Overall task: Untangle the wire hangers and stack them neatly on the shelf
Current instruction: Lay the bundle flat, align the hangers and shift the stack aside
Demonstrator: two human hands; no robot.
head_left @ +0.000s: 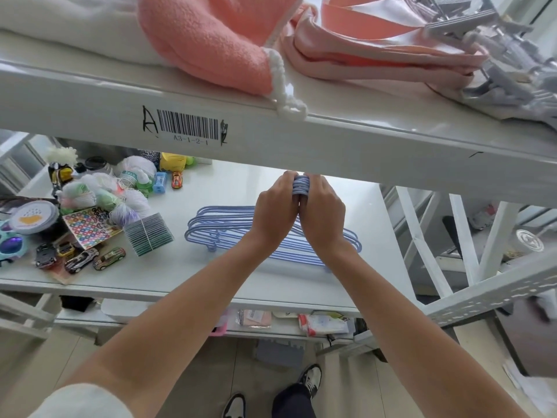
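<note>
On the middle shelf (229,276), under the upper shelf's front lip, the left hand (275,203) and right hand (321,206) are closed together around the bunched hooks (301,186) of the blue hangers (217,226). Both hands grip the hooks from either side, knuckles nearly touching. The hanger bodies lie flat on the shelf, fanned slightly, the left ends not quite flush; the right ends run out past the right wrist. The hangers appear untangled and gathered into one stack, though the hands hide the necks, so a remaining snag cannot be ruled out. Judged remaining: squaring the bodies and releasing. To the left, well apart, lie toy cars (80,257), a sticker sheet (90,227) and bagged oddments.
</note>
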